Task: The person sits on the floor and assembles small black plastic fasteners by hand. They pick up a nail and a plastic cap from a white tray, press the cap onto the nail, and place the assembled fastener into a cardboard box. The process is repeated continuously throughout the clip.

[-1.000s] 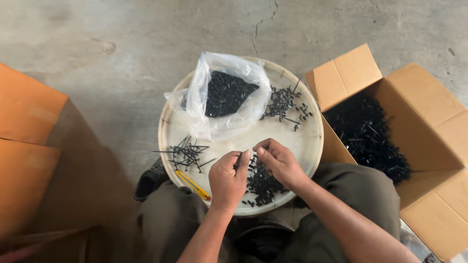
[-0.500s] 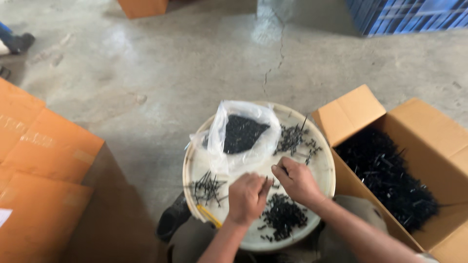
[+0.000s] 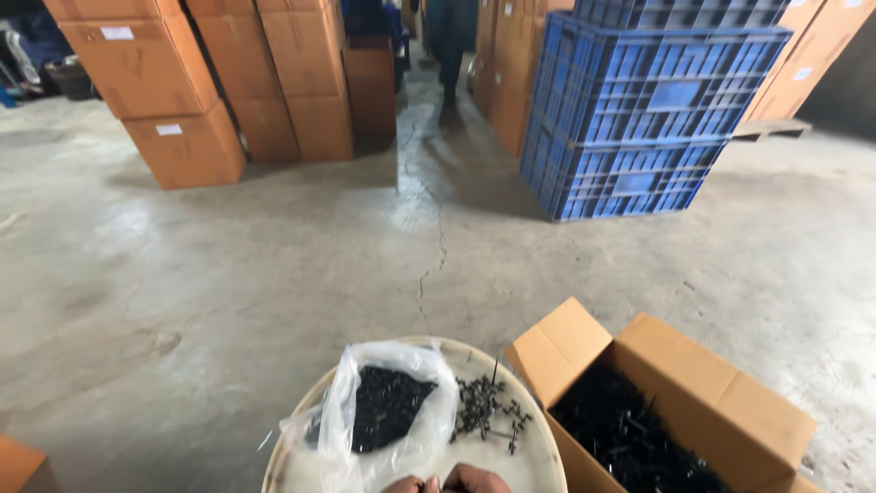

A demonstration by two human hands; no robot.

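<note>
Only the tops of my left hand (image 3: 404, 485) and my right hand (image 3: 476, 478) show at the bottom edge, close together over a round cream tray (image 3: 548, 444). What the fingers hold is cut off. On the tray, just beyond my hands, lies a clear plastic bag (image 3: 429, 436) holding black screws (image 3: 383, 413). A loose pile of black screws (image 3: 488, 413) lies to the right of the bag. An open cardboard box (image 3: 730, 388) with many black screws inside stands right of the tray.
A stack of blue plastic crates (image 3: 639, 110) stands far right on the cracked concrete floor. Stacked cardboard boxes (image 3: 182, 91) stand far left, with a person (image 3: 452, 36) in the aisle between. An orange box corner (image 3: 14, 466) is at bottom left.
The view has tilted up from the tray to the room. My hands have slid down to the bottom edge, and the crates and stacked boxes have come into sight.
</note>
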